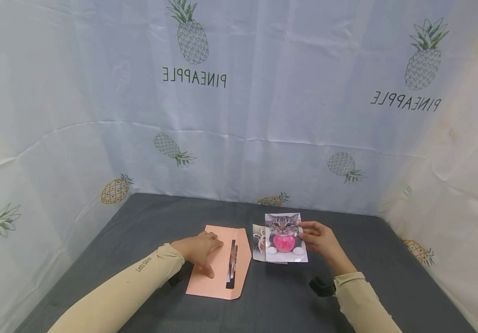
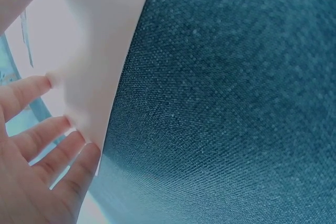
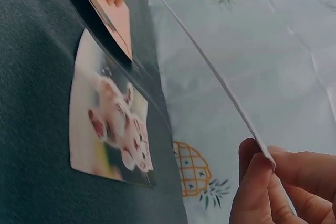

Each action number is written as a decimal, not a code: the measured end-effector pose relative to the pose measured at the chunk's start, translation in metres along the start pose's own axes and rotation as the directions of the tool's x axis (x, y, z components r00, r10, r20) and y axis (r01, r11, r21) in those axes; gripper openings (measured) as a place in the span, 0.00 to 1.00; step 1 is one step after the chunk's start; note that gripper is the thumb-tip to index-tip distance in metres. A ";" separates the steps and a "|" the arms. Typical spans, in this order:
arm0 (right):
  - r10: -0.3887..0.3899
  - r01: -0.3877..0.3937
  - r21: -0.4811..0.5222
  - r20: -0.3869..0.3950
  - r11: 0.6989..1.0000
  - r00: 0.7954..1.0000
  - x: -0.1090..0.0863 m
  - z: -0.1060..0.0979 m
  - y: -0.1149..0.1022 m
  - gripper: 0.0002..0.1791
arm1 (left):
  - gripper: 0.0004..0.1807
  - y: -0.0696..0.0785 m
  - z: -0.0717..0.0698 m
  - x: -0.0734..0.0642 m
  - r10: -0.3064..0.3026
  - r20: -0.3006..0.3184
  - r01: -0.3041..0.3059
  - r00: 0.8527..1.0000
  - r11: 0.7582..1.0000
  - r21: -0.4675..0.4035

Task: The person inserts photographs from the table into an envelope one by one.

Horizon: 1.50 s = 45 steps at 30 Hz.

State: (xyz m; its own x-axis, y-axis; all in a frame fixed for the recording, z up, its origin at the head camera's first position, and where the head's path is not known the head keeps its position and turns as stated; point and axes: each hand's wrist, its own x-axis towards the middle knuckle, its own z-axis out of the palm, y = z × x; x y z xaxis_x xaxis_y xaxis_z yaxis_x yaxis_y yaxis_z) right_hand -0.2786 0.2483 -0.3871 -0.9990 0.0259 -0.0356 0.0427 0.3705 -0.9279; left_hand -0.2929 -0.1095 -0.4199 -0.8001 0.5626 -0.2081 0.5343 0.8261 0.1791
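On the dark table lies a peach envelope (image 1: 222,238), its pointed flap spread toward the right. Several photo edges (image 1: 231,270) show in its opening. My left hand (image 1: 199,252) rests on the envelope's left part, fingers spread; the left wrist view has its fingertips against the pale paper (image 2: 86,93) near one edge. Between thumb and fingers, my right hand (image 1: 321,240) pinches the right edge of a photo of a tabby cat with a pink ball (image 1: 284,233). Seen edge-on in the right wrist view, this photo is raised above a kitten photo (image 3: 115,124) lying on the table.
A dark cloth (image 1: 156,217) covers the table. Behind it and along both sides hangs a white curtain (image 1: 239,106) printed with pineapples. A black wrist strap (image 1: 322,287) is on my right wrist. The kitten photo lies just right of the envelope flap.
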 end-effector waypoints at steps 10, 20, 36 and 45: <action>-0.044 0.045 -0.019 0.081 0.999 0.996 -0.007 0.034 -0.003 0.19 | 0.50 0.001 -0.001 0.000 -0.004 -0.009 0.004 1.000 1.000 -0.011; -0.050 0.052 -0.007 0.139 0.999 0.989 -0.006 0.057 -0.004 0.18 | 0.49 0.001 -0.001 -0.001 -0.004 -0.014 0.004 1.000 1.000 0.000; -0.035 0.046 -0.084 0.131 0.995 0.991 -0.003 0.075 -0.016 0.15 | 0.50 0.000 -0.001 0.002 -0.026 -0.006 0.026 1.000 1.000 0.008; -0.008 0.024 -0.108 0.142 0.994 0.990 -0.001 0.080 -0.021 0.14 | 0.50 0.001 -0.001 0.002 -0.032 0.002 0.032 0.999 0.999 0.019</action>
State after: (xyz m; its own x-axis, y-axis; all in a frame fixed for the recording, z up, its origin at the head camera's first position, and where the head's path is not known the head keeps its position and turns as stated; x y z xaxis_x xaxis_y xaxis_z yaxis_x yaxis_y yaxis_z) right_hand -0.2792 0.1662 -0.3971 -0.9907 -0.1093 -0.0805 0.0200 0.4690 -0.8830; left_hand -0.2945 -0.1071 -0.4189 -0.8163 0.5358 -0.2158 0.5134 0.8442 0.1539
